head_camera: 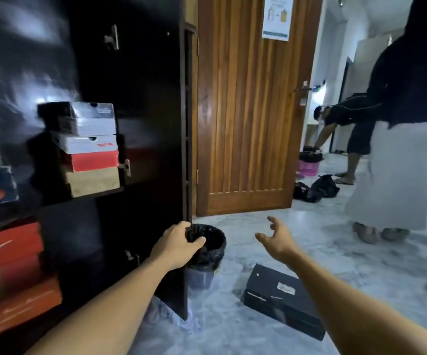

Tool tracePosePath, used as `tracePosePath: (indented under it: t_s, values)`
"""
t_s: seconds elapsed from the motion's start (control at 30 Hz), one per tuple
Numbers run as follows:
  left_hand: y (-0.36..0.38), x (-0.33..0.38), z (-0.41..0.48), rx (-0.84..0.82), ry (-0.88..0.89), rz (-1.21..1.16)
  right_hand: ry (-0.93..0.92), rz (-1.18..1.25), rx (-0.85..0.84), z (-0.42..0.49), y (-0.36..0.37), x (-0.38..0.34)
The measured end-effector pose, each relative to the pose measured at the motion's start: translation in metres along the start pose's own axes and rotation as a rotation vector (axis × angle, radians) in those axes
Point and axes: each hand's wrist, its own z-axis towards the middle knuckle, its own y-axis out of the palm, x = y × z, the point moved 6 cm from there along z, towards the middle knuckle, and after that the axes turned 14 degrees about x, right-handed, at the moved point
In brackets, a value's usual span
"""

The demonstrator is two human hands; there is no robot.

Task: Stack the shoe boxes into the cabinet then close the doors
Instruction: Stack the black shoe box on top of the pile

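Note:
A dark cabinet door (140, 103) stands open at the left, and my left hand (179, 243) grips its outer edge low down. Inside the cabinet a stack of shoe boxes (89, 147) sits on a shelf: white, white, red, tan. More boxes (4, 252), red and orange among them, are stacked at the far left, blurred. A black shoe box (281, 301) lies on the marble floor under my right forearm. My right hand (275, 237) hovers in the air with its fingers spread and holds nothing.
A small bin with a black liner (208, 249) stands just behind the door's edge. A wooden room door (248, 106) is open beyond it. Two people (402, 124) stand at the right, with black bags (314, 188) and a pink bucket (307, 166) on the floor.

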Motion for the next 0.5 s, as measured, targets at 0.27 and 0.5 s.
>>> tracePosePath:
  t_s: [0.27,0.5]
  values:
    - [0.176,-0.014,0.004,-0.210,-0.008,-0.022,0.259,-0.017,0.038,0.030,0.019,0.172]
    - [0.319,-0.040,0.005,-0.383,-0.076,-0.077,0.370,-0.091,0.146,0.021,0.025,0.299]
